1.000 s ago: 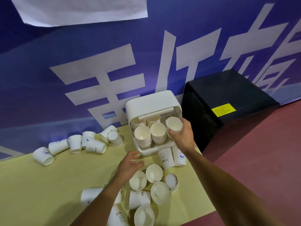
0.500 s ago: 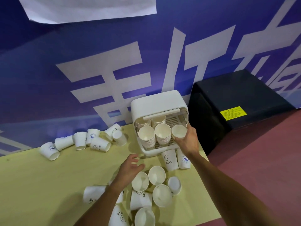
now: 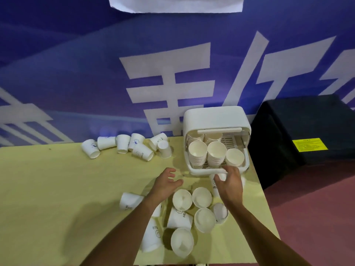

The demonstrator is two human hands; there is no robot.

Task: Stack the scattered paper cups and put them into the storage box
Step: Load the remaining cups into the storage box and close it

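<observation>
The white storage box (image 3: 215, 120) stands open at the table's back right. Inside are two tall cup stacks (image 3: 197, 153) and a short cup (image 3: 234, 158) at the front right. My right hand (image 3: 229, 186) is just in front of the box, fingers curled round an upside-down "HELLO" paper cup (image 3: 214, 184). My left hand (image 3: 166, 184) hovers with fingers spread and holds nothing. Several loose cups (image 3: 182, 199) lie and stand below both hands. Another group of cups (image 3: 134, 147) lies along the wall.
A black case (image 3: 299, 131) with a yellow label stands right of the yellow table (image 3: 57, 198). The table's right edge runs close beside my right hand, with red floor (image 3: 317, 208) beyond. A blue printed wall rises behind.
My right hand left its cup in the box's front right and dropped to the upside-down cup in front of the box. The left hand stayed about where it was.
</observation>
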